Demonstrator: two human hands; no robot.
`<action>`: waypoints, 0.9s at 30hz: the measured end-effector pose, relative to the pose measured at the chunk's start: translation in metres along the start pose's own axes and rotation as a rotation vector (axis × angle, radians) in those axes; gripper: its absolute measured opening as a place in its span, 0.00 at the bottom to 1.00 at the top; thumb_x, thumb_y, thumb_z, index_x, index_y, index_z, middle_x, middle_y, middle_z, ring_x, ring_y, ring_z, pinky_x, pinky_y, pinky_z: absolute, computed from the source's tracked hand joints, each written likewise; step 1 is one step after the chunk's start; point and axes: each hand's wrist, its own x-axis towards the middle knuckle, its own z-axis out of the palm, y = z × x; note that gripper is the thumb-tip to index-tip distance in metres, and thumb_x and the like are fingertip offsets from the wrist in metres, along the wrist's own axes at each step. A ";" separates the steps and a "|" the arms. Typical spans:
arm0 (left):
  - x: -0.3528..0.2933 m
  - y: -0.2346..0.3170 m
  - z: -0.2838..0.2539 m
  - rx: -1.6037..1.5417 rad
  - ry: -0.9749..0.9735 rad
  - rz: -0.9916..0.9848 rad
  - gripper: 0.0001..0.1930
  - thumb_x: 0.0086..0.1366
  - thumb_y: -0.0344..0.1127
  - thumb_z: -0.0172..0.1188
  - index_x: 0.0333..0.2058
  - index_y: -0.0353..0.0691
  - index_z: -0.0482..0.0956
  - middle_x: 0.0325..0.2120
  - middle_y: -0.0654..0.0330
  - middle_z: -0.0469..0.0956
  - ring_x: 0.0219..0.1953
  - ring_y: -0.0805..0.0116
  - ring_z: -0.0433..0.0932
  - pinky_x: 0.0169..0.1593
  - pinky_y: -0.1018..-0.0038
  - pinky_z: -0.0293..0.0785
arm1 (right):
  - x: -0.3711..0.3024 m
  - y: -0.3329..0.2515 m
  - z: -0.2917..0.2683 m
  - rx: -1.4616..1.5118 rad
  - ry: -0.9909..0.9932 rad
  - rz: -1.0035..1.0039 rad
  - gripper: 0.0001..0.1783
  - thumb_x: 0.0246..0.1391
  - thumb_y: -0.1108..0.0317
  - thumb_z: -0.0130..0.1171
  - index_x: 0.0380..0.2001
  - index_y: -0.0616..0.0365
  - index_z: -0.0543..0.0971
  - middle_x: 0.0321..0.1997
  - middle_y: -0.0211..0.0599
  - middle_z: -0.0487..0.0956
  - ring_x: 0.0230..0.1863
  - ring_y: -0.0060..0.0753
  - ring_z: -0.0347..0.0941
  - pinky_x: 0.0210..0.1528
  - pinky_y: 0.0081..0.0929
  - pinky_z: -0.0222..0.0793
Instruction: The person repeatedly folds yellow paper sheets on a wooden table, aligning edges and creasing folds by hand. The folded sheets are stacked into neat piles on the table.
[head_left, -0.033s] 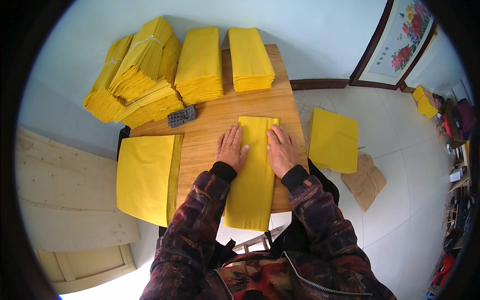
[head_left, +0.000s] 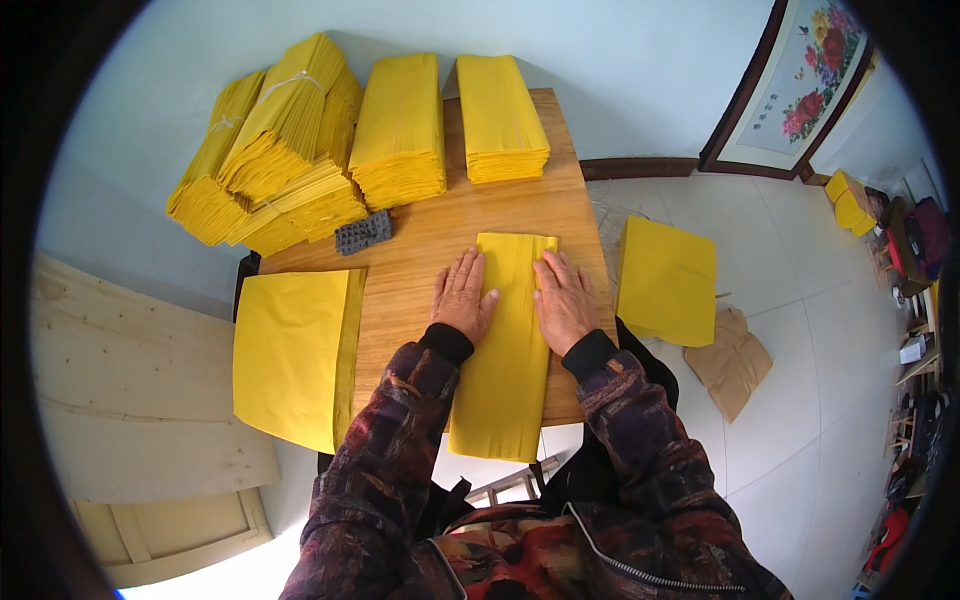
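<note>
A long folded sheet of yellow paper (head_left: 505, 370) lies lengthwise in front of me on the wooden table (head_left: 410, 250); its near end sticks out past the table's front edge. My left hand (head_left: 463, 293) rests flat along the left edge of the paper, fingers stretched out and pointing away from me. Along the right edge lies my right hand (head_left: 566, 300), also flat with its fingers extended. Neither hand grips anything. Whether the folded paper is one sheet or several layers, I cannot tell.
At the table's left edge lies a stack of wide yellow sheets (head_left: 292, 360). Folded yellow bundles (head_left: 285, 130), some tied, and two folded stacks (head_left: 400, 125) stand at the back. A dark grey ridged block (head_left: 364, 232) sits before them. Right of the table is another yellow stack (head_left: 667, 280) near brown paper (head_left: 730, 365).
</note>
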 end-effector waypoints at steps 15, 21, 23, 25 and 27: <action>0.002 0.009 -0.003 0.096 -0.032 -0.023 0.33 0.64 0.50 0.51 0.64 0.41 0.57 0.67 0.57 0.51 0.69 0.59 0.50 0.69 0.60 0.42 | 0.001 0.000 -0.002 0.032 0.007 -0.004 0.24 0.56 0.69 0.53 0.56 0.61 0.67 0.64 0.41 0.62 0.67 0.44 0.54 0.67 0.44 0.49; 0.000 0.013 -0.005 0.096 0.008 -0.012 0.33 0.63 0.52 0.52 0.63 0.45 0.59 0.67 0.58 0.53 0.68 0.60 0.51 0.69 0.59 0.43 | 0.007 0.008 -0.010 0.143 0.002 -0.062 0.22 0.54 0.69 0.54 0.53 0.61 0.69 0.61 0.43 0.66 0.65 0.44 0.58 0.63 0.44 0.52; 0.000 0.013 -0.006 0.109 0.019 0.009 0.32 0.64 0.51 0.50 0.63 0.45 0.59 0.66 0.57 0.54 0.68 0.59 0.51 0.68 0.58 0.44 | 0.012 0.010 -0.015 0.171 -0.023 -0.056 0.21 0.54 0.70 0.54 0.52 0.61 0.70 0.60 0.44 0.67 0.64 0.46 0.59 0.62 0.44 0.54; 0.000 0.014 -0.006 0.123 0.001 0.011 0.32 0.64 0.52 0.50 0.63 0.46 0.59 0.66 0.57 0.54 0.68 0.59 0.51 0.68 0.58 0.44 | 0.016 0.010 -0.018 0.196 -0.062 -0.022 0.21 0.54 0.71 0.54 0.52 0.62 0.70 0.61 0.44 0.67 0.64 0.48 0.59 0.62 0.44 0.55; 0.000 0.013 -0.006 0.140 -0.004 0.014 0.32 0.64 0.53 0.49 0.64 0.47 0.58 0.66 0.57 0.54 0.68 0.58 0.50 0.68 0.58 0.44 | 0.021 0.005 -0.017 0.083 0.010 -0.116 0.20 0.55 0.69 0.52 0.52 0.62 0.70 0.60 0.43 0.67 0.64 0.45 0.59 0.62 0.45 0.55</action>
